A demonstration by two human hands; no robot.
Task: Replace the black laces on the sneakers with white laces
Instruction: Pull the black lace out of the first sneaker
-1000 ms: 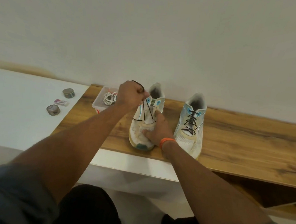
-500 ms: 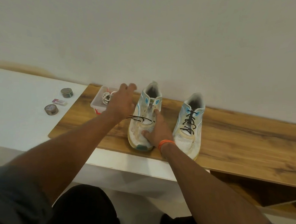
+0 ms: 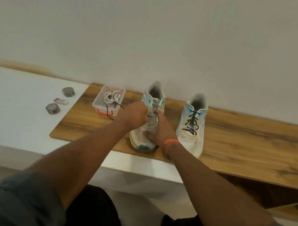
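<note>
Two white-and-blue sneakers stand on a wooden board [image 3: 247,141]. The left sneaker [image 3: 154,94] has most of its eyelets bare. Only a short piece of black lace [image 3: 150,116] still crosses its tongue. My left hand [image 3: 137,114] is curled over that spot and pinches the lace there. The loose lace ends [image 3: 109,113] trail left over a clear plastic box [image 3: 97,104] that holds white laces [image 3: 111,97]. My right hand [image 3: 158,129] grips the left sneaker's forefoot, thumb up on the tongue. The right sneaker [image 3: 188,141] keeps its black laces [image 3: 192,122].
Two tape rolls [image 3: 68,92] [image 3: 53,108] and an eraser [image 3: 61,100] lie on the white surface to the left. A wall rises right behind the shoes. The wooden board stretches bare to the right of the right sneaker.
My left hand pulled the black lace up, swung left toward the box, then came back to the left sneaker's tongue. The freed lace ends now lie across the box. My right hand stayed on the sneaker.
</note>
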